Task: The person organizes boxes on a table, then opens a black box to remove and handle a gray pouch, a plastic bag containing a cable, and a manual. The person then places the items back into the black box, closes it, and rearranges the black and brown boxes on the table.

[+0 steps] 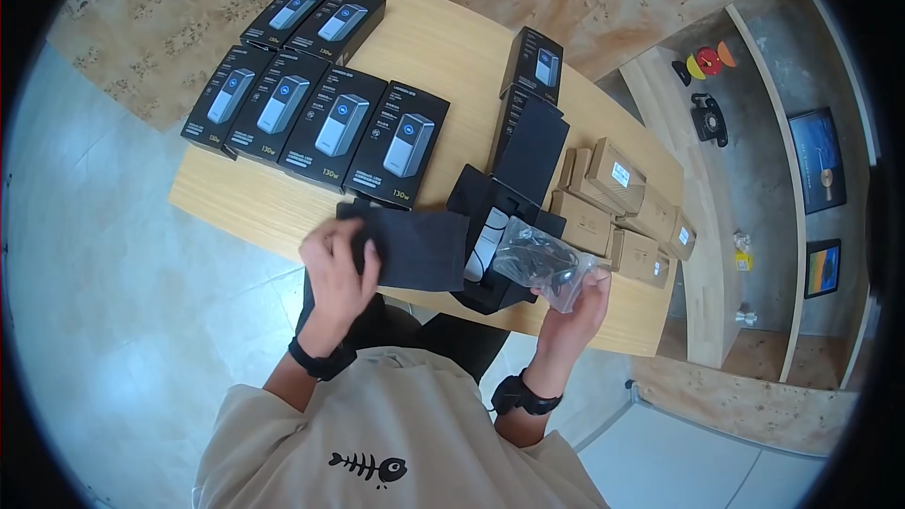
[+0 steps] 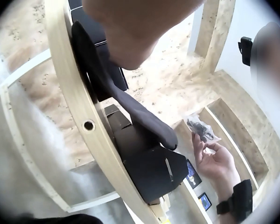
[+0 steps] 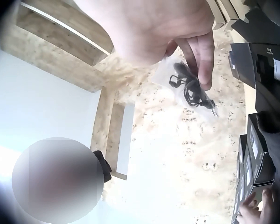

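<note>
My right hand [image 1: 577, 306] pinches a clear plastic bag [image 1: 542, 259] by its right end, over the open black box. In the right wrist view a coiled black cable [image 3: 192, 91] shows inside the bag. My left hand [image 1: 339, 273] grips the left end of a dark grey fabric pouch [image 1: 415, 250], which spans toward the open box at the near table edge. That black box [image 1: 495, 300] stands with its lid [image 1: 531, 151] raised at the back. A pale device with a screen, a power bank [image 1: 487, 240], lies in it, partly behind the bag.
Several closed black power bank boxes [image 1: 325, 123] stand in rows at the left of the wooden table [image 1: 443, 47]. Another black box [image 1: 537, 61] stands beyond the open one. Several brown cardboard boxes [image 1: 617, 174] lie at the right. A shelf unit [image 1: 693, 292] stands past the table's right edge.
</note>
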The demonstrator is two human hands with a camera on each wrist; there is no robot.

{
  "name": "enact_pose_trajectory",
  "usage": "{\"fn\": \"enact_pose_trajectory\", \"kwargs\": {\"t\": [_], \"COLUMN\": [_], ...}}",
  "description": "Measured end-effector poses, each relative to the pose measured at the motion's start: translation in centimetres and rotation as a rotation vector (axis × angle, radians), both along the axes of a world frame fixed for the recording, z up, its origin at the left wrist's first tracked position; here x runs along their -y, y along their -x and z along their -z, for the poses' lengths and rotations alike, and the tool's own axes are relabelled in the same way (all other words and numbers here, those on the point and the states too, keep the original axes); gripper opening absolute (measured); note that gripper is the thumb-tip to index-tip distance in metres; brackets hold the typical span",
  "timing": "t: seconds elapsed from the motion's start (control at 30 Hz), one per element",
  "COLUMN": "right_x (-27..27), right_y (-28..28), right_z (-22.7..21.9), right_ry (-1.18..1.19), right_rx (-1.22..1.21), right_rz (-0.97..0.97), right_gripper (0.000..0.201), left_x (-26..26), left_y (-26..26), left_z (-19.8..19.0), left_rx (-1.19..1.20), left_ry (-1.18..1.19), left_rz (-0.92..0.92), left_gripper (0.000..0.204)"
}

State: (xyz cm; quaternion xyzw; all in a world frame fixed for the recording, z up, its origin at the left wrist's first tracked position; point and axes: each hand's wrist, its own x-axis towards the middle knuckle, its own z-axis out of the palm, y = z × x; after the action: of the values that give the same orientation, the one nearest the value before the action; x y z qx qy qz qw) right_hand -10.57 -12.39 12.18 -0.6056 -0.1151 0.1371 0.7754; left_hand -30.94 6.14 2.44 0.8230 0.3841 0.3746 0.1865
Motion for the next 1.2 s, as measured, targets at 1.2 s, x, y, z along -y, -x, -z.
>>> {"fn": "enact_pose_trajectory", "kwargs": {"t": [1.2], "right_x": [-2.8], "right_y": [5.2], "right_z": [1.3], "right_ry": [0.065], "right_rx": [-0.013], "right_rz": [-0.556], "right_gripper": [0.010], "left_x": [3.1], "left_y": [-3.3], "left_z": [-9.3], "left_rx": [-0.007], "left_ry": [0.009], "left_rz": [0.575], "left_gripper": [0.014]}}
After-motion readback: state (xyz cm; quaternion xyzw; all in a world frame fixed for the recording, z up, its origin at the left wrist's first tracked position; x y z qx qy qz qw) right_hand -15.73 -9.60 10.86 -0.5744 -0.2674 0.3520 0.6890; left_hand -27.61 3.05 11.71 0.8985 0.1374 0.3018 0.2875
